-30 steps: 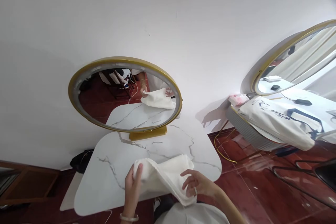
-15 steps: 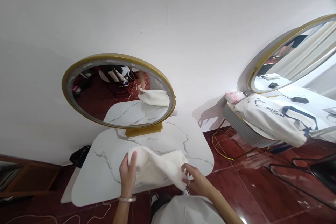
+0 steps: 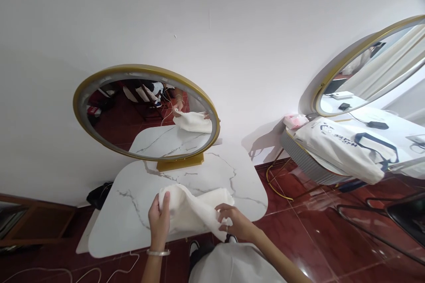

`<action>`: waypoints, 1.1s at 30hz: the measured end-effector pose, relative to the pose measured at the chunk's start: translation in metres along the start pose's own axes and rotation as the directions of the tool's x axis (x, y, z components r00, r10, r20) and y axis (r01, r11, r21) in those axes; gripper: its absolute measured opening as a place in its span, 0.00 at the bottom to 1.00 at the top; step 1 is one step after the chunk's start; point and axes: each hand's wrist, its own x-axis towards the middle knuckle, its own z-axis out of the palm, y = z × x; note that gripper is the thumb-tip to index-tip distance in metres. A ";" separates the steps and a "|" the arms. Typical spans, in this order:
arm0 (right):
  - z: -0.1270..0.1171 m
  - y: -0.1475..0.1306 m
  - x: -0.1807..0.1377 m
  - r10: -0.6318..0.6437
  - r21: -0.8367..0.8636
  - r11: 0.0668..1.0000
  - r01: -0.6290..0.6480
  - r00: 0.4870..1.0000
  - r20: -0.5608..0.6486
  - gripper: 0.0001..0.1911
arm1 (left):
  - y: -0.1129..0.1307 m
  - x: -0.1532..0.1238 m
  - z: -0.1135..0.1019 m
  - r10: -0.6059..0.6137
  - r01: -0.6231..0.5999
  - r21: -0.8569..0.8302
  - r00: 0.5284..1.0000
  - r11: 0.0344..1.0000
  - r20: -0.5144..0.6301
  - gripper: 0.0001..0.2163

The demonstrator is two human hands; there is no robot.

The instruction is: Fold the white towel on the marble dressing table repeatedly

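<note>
A white cloth [image 3: 189,212], which looks like a towel, is spread loosely between my two hands over the front of the marble-patterned table [image 3: 133,194]. My left hand [image 3: 159,219] grips its upper left corner, thumb on top and fingers behind. At the cloth's right edge, my right hand [image 3: 234,221] pinches the fabric with bent fingers. Part of the cloth rests on the tabletop, and its lower right end hangs near the front edge.
A round gold-framed mirror [image 3: 146,157] stands at the table's back. To the right, a second table holds a printed white tote bag [image 3: 341,146], a pink tissue pack [image 3: 295,120] and a black adapter [image 3: 378,125]. A black chair [image 3: 405,216] stands at far right; cables [image 3: 128,265] lie on the floor.
My right hand has moved slightly left, along the cloth's edge, and more fabric bunches by its fingers. My left hand keeps its hold. The whole view has shifted a little.
</note>
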 end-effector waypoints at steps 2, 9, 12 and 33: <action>-0.003 -0.006 0.010 -0.001 -0.047 0.999 0.001 1.000 0.008 0.07 | 0.000 0.000 -0.003 0.063 -0.062 0.037 0.998 0.997 -0.019 0.27; -0.048 -0.022 0.017 0.005 -0.103 0.995 -0.008 0.999 -0.038 0.05 | -0.003 0.016 -0.047 0.337 -0.405 0.280 0.904 0.870 0.262 0.18; -0.076 -0.033 0.005 -0.027 -0.136 0.990 0.020 0.998 -0.048 0.09 | -0.003 0.021 -0.066 0.382 -0.470 0.300 0.871 0.830 0.310 0.16; -0.216 -0.131 -0.071 -0.208 -0.361 0.931 0.050 0.887 -0.413 0.15 | 0.141 0.040 -0.061 0.517 -0.680 0.046 0.598 0.732 0.612 0.09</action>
